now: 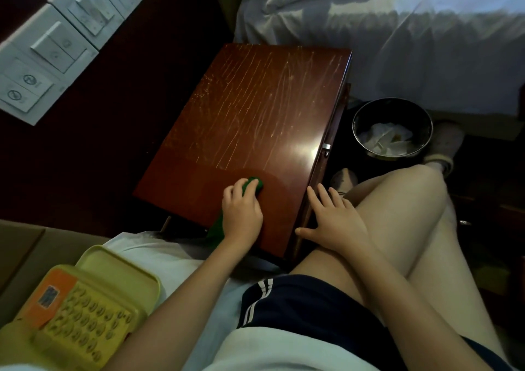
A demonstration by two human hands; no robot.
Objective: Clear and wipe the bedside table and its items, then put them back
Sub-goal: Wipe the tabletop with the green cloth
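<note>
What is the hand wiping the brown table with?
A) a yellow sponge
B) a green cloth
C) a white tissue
B: the left hand holds a bunched green cloth against the top of the bedside table.

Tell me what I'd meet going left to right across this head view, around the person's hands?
Yellow telephone → left hand gripping the green cloth → right hand → metal waste bin.
</note>
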